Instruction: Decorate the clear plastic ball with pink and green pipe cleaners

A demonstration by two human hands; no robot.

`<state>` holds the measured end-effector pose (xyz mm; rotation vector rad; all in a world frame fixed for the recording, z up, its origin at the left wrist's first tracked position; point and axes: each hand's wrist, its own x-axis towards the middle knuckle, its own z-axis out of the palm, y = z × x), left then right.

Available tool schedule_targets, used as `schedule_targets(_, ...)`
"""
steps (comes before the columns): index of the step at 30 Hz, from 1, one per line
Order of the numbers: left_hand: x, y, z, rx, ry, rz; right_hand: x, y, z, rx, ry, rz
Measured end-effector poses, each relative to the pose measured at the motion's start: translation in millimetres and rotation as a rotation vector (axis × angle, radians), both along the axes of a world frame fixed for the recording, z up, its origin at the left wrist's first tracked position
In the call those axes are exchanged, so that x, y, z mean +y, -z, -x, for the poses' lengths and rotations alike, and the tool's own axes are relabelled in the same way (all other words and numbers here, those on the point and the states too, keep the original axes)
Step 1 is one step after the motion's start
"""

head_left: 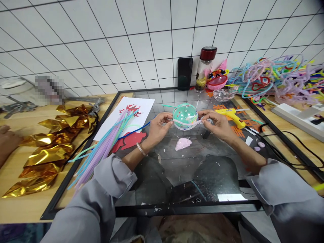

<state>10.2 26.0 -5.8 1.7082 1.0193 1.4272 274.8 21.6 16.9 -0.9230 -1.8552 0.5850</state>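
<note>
A clear plastic ball point(185, 115) with green and coloured bits inside is held over a glass tabletop point(177, 175). A white fuzzy strip point(188, 124) runs round its lower rim. My left hand point(158, 127) pinches the ball's left side. My right hand point(218, 124) pinches the strip at the ball's right side. Below the ball lies a pink lump point(183, 143). A yellow glue gun point(231, 115) lies just right of my right hand.
A bundle of pastel pipe cleaners point(106, 145) and a white sheet with red cut-outs point(126, 114) lie left. Gold foil pieces point(50, 148) sit on the wooden table. A phone point(184, 73), bottle point(205, 69), pink bowl point(217, 82) and tangled pipe cleaners point(278, 79) stand behind. Another person's hand point(6, 141) shows far left.
</note>
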Motion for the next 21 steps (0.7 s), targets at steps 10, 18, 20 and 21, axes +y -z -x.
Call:
schedule_targets(10,-0.9,-3.8,-1.7,-0.015,-0.007,0.006,7.3,2.6,4.1,0.017,0.010,-0.045)
schedule_targets(18,-1.0,-3.8,-1.8,-0.020,-0.011,0.008,8.4,6.4,5.6,0.040,0.000,-0.043)
schedule_targets(20,-1.2,-3.5,-1.8,-0.019,-0.014,0.006,8.4,7.3,5.8,0.039,-0.001,-0.047)
schedule_targets(21,-1.4,-3.4,-1.9,-0.019,-0.014,0.002,8.4,7.5,5.9,0.037,-0.001,-0.052)
